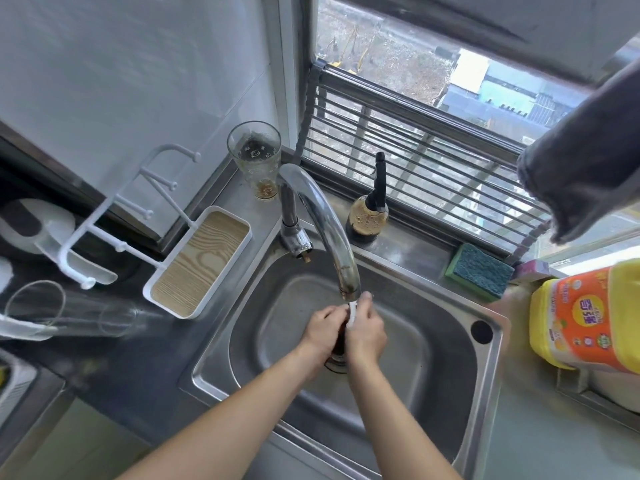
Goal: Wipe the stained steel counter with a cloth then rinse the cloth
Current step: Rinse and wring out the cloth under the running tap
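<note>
Steel counter (512, 431) ran round a sunken sink (446, 393) below a barred window (415, 133); a curved tap (325, 223) arched from the far rim over the basin. Both hands met just under the spout, above the drain: the left hand (320, 332) and the right hand (367, 336) had their fingers curled round a small white cloth (352, 315), pressed between them (only a strip of it showed, so its size was hard to judge). Whether water ran I could not tell. On the far ledge stood a glass (256, 157) left of the tap and a dark bottle (369, 213) right of it; a green sponge (479, 271) lay further right on the ledge. A white tray (199, 261) with a wood-grain floor sat left of the sink, a clear tumbler (69, 310) on its side beyond it. A yellow jug (588, 317) stood at the right edge; a grey towel (581, 168) hung above it.
</note>
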Available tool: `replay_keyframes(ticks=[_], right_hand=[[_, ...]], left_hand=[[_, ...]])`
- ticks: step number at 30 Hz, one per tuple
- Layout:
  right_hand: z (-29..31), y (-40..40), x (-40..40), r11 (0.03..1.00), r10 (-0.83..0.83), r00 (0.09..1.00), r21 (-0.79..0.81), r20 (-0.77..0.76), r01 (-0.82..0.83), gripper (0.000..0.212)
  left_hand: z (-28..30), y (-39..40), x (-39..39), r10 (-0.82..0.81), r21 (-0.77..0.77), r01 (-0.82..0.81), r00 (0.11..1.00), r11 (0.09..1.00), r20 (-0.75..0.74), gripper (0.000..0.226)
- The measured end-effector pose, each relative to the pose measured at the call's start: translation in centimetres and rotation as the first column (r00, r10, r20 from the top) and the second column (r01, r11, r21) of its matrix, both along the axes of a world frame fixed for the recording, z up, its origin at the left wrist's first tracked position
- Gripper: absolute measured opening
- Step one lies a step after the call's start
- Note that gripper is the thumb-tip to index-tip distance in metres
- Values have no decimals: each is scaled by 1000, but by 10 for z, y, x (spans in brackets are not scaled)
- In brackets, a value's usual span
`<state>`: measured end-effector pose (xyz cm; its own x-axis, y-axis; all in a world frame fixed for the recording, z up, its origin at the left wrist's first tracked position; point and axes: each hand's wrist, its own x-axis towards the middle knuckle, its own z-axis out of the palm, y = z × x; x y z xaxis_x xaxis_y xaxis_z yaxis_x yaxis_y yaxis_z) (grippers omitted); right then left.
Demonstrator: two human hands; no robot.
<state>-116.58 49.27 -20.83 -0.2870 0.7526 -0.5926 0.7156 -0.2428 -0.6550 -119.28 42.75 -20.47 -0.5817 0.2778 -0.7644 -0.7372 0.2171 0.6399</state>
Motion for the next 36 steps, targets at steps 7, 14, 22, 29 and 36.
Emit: replay_keyframes(ticks=[7,14,22,29,36], right_hand=[[-3,-40,32,985,173,939,72,-296,-158,23],[-21,10,20,990,-137,991,-17,1,137,25],[2,-49,23,927,305,933,284,-189,-245,26],[-9,-17,3,996,-28,999,89,-40,31,41],[-9,-25,3,997,40,999,74,-35,-37,43]], left_hand=[[-5,-19,-25,100,22,-105,978,994,182,41],[-34,-24,-9,-197,-155,178,973,972,-121,23],[-24,-16,-16,107,-83,-100,990,991,87,29],[-15,-7,-11,-32,-107,33,999,994,17,31],[-17,-12,-12,-69,-217,50,994,975,-83,26]])
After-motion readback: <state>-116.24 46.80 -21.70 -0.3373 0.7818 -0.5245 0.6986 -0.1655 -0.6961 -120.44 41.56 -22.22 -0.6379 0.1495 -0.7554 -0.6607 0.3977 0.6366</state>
